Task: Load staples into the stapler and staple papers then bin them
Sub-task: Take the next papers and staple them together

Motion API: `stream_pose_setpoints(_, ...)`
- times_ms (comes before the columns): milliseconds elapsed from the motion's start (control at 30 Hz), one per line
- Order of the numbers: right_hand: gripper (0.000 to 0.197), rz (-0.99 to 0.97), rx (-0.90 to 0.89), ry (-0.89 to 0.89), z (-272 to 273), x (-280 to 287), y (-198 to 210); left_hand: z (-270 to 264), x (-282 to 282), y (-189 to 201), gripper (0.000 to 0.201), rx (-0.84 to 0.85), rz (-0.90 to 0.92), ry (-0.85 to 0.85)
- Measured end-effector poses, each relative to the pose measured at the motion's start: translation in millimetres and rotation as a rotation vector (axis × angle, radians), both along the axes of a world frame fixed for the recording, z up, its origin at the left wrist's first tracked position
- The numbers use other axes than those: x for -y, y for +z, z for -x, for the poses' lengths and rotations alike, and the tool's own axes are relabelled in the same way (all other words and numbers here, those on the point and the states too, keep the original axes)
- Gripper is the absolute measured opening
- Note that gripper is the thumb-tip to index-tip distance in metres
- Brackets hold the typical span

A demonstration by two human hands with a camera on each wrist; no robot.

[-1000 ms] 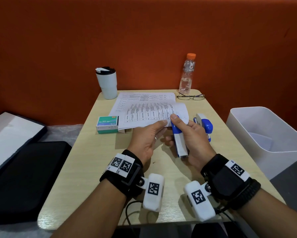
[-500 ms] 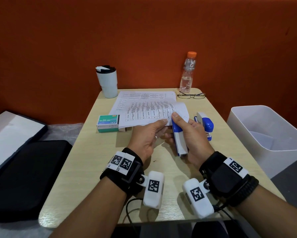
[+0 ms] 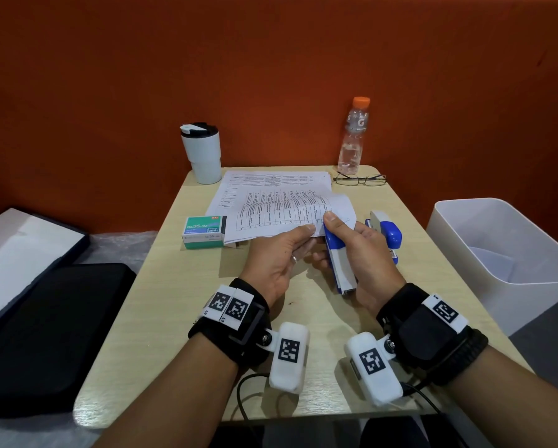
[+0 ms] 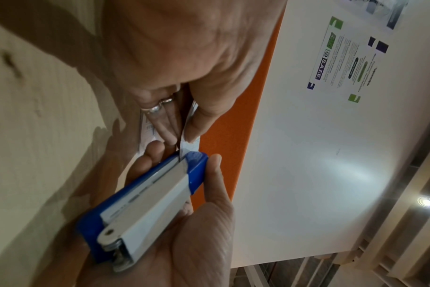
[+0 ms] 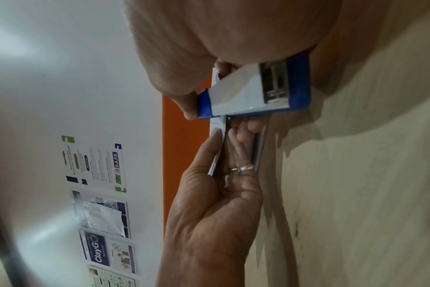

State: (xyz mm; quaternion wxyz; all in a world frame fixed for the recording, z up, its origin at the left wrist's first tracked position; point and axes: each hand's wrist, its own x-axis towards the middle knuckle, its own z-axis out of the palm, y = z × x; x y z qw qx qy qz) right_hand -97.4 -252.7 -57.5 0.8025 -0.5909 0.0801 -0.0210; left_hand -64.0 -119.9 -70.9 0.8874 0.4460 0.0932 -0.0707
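A stack of printed papers (image 3: 280, 202) lies on the small beige table (image 3: 180, 318). My left hand (image 3: 306, 234) pinches the near corner of the top sheets (image 4: 193, 138) between thumb and fingers. My right hand (image 3: 327, 240) grips a blue and white stapler (image 3: 339, 263), thumb on its blue head and fingers underneath. The stapler's (image 4: 147, 203) front end sits over the pinched paper corner (image 5: 218, 139), right beside my left thumb. The rear hinge of the stapler (image 5: 248, 93) points back at my right wrist. A green staple box (image 3: 203, 231) lies left of the papers.
A second blue stapler (image 3: 385, 236) lies on the table just right of my right hand. A white bin (image 3: 503, 253) stands off the table's right side. At the back are a white tumbler (image 3: 201, 153), a bottle (image 3: 353, 137) and glasses (image 3: 360, 180). A black case (image 3: 45, 334) lies left.
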Motion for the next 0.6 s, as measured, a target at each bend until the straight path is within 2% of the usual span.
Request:
stream_pose_setpoints(200,0.032,0.014,0.004,-0.013,2.3,-0.5,2.8,1.1,0.8,0.9,0.037,0.036,0.003,0.006)
stream_pose_setpoints(333,0.042,0.037,-0.014,0.013,4.9,-2.2,5.9,1.0,-1.0,1.8,0.046,0.071,0.008,0.017)
stream_pose_setpoints(500,0.052,-0.012,-0.043,0.057,6.9,2.0,8.9,1.1,-2.3,2.0,0.043,0.080,0.006,0.003)
stream_pose_setpoints(600,0.046,-0.070,-0.060,0.084,9.7,7.2,13.0,1.5,-2.5,2.4,0.045,0.095,-0.001,-0.008)
